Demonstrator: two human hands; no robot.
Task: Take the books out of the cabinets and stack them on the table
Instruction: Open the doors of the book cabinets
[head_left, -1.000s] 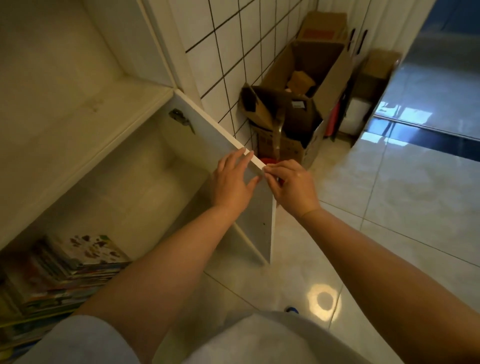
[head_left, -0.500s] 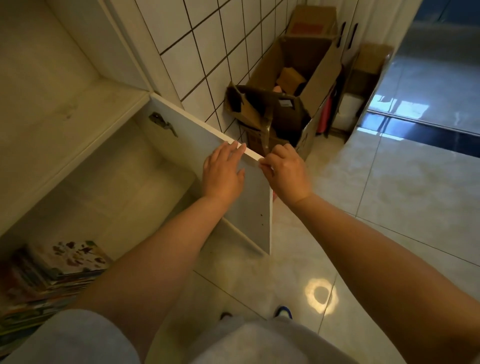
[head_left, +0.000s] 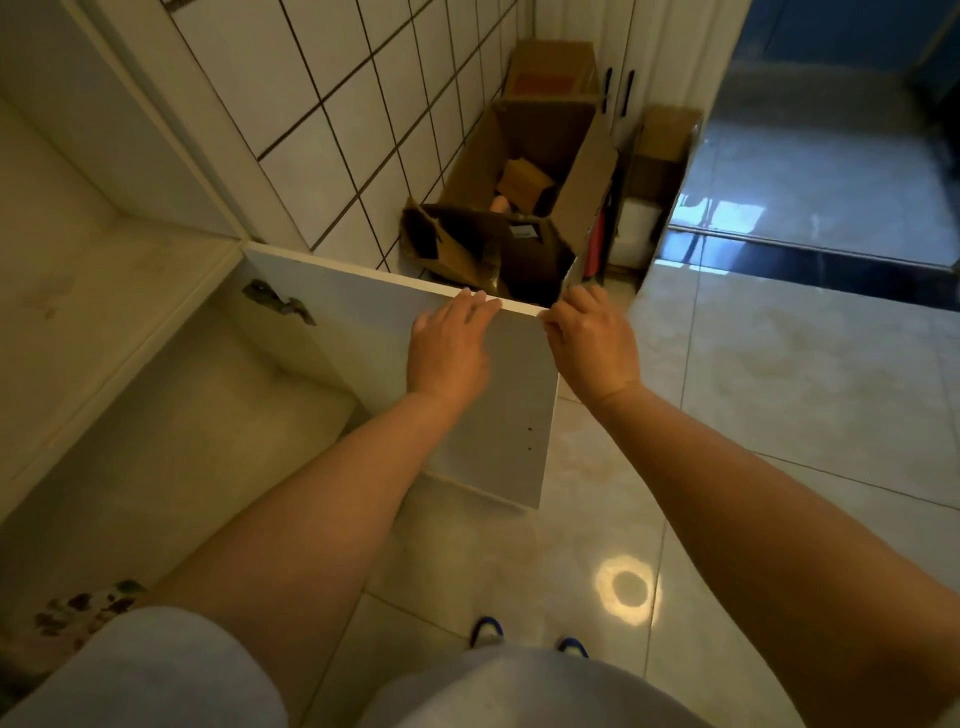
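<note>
1. Both arms reach forward, nearly straight, to the top edge of the open cabinet door (head_left: 493, 415).
2. The left hand (head_left: 449, 348) lies flat against the door's inner face, fingers together and extended, their tips hooked just over the top edge.
3. The right hand (head_left: 592, 345) sits just right of it at the door's outer corner, fingers curled, pinching the edge.
4. The books (head_left: 78, 610) lie low in the cabinet (head_left: 171, 431) at the near left, mostly hidden behind the left sleeve (head_left: 150, 675).
5. Cardboard boxes (head_left: 524, 208) stand beyond the door, against the tiled wall (head_left: 337, 130).
6. Shoe tips (head_left: 485, 629) show on the floor (head_left: 779, 389) below.
</note>
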